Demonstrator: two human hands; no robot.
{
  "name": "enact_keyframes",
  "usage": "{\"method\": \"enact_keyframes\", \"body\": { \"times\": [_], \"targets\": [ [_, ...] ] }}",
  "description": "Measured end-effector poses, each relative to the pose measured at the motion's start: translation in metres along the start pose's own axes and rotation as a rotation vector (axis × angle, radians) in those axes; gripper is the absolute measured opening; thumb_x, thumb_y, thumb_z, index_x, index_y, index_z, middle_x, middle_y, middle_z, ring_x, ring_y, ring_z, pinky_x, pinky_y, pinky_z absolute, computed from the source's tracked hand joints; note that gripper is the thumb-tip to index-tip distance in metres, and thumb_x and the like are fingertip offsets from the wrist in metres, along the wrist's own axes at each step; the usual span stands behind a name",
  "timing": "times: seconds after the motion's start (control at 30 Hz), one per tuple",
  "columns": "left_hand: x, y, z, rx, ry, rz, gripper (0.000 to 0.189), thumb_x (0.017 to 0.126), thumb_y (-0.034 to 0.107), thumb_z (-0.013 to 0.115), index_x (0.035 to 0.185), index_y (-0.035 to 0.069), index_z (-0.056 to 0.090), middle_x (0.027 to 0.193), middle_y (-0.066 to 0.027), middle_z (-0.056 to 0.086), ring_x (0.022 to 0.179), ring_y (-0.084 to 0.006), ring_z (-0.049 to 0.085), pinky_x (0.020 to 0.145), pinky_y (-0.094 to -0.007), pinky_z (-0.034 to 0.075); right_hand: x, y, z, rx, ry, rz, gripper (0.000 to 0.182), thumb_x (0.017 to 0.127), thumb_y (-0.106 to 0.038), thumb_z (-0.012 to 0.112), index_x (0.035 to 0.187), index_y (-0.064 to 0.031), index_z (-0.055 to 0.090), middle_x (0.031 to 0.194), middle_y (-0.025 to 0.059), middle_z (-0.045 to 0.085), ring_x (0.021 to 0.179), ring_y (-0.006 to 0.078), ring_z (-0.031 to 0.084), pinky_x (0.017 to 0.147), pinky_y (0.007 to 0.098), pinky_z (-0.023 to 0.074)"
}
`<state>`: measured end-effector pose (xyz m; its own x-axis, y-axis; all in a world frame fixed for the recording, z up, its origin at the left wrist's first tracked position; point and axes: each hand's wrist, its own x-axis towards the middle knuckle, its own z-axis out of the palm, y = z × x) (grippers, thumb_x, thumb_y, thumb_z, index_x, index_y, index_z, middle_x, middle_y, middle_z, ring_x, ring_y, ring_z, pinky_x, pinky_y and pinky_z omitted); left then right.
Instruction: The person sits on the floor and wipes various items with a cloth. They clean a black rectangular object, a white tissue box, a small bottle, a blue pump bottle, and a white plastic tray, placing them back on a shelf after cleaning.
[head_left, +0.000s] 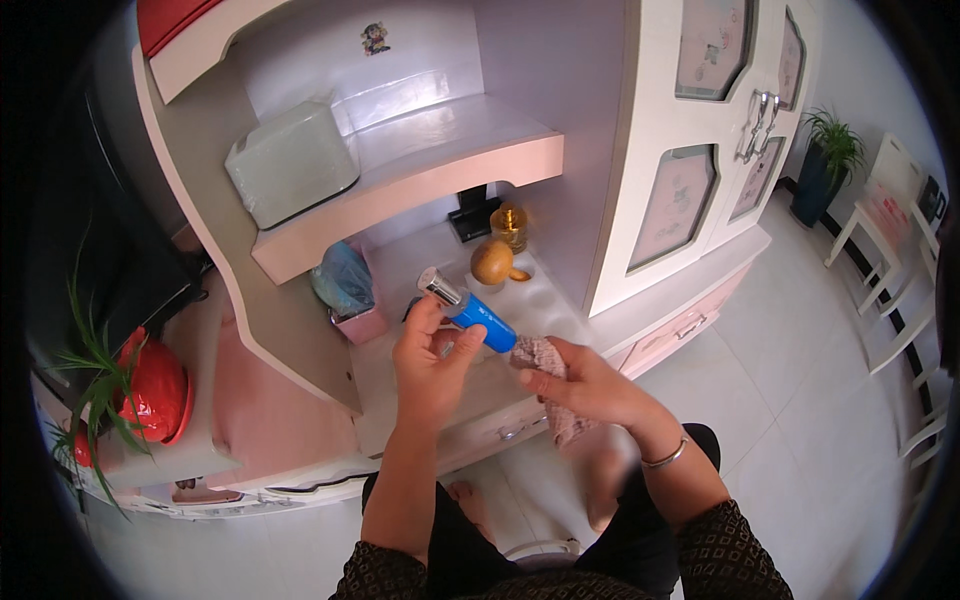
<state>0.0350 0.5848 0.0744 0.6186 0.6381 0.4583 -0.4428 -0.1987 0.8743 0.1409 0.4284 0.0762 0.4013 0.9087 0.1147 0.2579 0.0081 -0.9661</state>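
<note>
Between the thumb and fingers of my left hand (433, 360) is a blue bottle (485, 321) with a silver cap, tilted with the cap up and to the left. White writing runs along its side. My right hand (589, 382) grips a crumpled pinkish-brown cloth (566, 420), which touches or almost touches the bottle's lower end. Both hands are above the front of a white desktop (397, 382). Behind them a small brown gourd (492, 262) rests by a white tray (541, 300) with round hollows. A gold-topped glass bottle (510, 227) stands behind the gourd.
A pink bin (360, 324) with a blue bag stands at the desktop's left. Above hangs a pink-edged shelf (420, 195) carrying a plastic-wrapped white box (292, 165). A tall cabinet (637, 187) rises at right. A red pot (154, 390) with a plant is at far left.
</note>
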Motion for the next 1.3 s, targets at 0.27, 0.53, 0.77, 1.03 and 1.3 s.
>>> {"method": "enact_keyframes", "body": {
  "times": [0.27, 0.53, 0.77, 1.03, 1.3],
  "targets": [
    [0.034, -0.017, 0.041, 0.334, -0.055, 0.165, 0.043, 0.074, 0.003, 0.069, 0.113, 0.003, 0.051, 0.098, -0.0067, 0.061, 0.083, -0.0134, 0.058, 0.069, -0.0261, 0.047, -0.002, -0.017, -0.060, -0.097, 0.386, 0.061, 0.037, 0.088, -0.025, 0.060, 0.112, 0.0018, 0.053, 0.078, 0.0021, 0.056, 0.072, 0.0087, 0.049, 0.067, 0.0250, 0.0433],
    [0.055, -0.043, 0.057, 0.491, -0.113, 0.085, 0.044, 0.073, 0.003, 0.069, 0.113, 0.007, 0.052, 0.090, -0.0058, 0.062, 0.077, -0.0160, 0.059, 0.065, -0.0278, 0.047, -0.004, -0.004, -0.072, -0.263, 0.303, 0.083, 0.044, 0.084, -0.034, 0.061, 0.108, 0.0021, 0.052, 0.070, 0.0146, 0.057, 0.065, 0.0195, 0.051, 0.062, 0.0318, 0.0436],
    [0.057, -0.051, 0.054, 0.555, -0.255, 0.004, 0.041, 0.072, 0.007, 0.070, 0.109, 0.005, 0.052, 0.089, -0.0101, 0.062, 0.077, -0.0196, 0.061, 0.068, -0.0310, 0.048, -0.005, -0.003, -0.072, -0.295, 0.205, 0.076, 0.047, 0.084, -0.036, 0.060, 0.112, 0.0003, 0.050, 0.076, 0.0188, 0.060, 0.075, 0.0278, 0.059, 0.070, 0.0356, 0.0446],
    [0.050, -0.049, 0.055, 0.737, -0.314, -0.033, 0.040, 0.073, 0.009, 0.069, 0.108, 0.003, 0.051, 0.093, -0.0150, 0.059, 0.086, -0.0282, 0.059, 0.074, -0.0350, 0.047, -0.002, -0.014, -0.057, -0.345, 0.087, 0.197, 0.050, 0.085, -0.032, 0.061, 0.118, 0.0033, 0.048, 0.085, 0.0111, 0.060, 0.081, 0.0175, 0.055, 0.074, 0.0298, 0.0446],
    [0.050, -0.052, 0.029, 0.781, -0.078, 0.264, 0.047, 0.071, 0.011, 0.070, 0.114, 0.007, 0.050, 0.106, -0.0132, 0.056, 0.096, -0.0277, 0.055, 0.077, -0.0338, 0.046, -0.002, -0.022, -0.049, -0.467, 0.107, 0.161, 0.052, 0.085, -0.035, 0.059, 0.119, 0.0023, 0.046, 0.079, 0.0204, 0.061, 0.079, 0.0290, 0.061, 0.073, 0.0350, 0.0460]
  ]
}}
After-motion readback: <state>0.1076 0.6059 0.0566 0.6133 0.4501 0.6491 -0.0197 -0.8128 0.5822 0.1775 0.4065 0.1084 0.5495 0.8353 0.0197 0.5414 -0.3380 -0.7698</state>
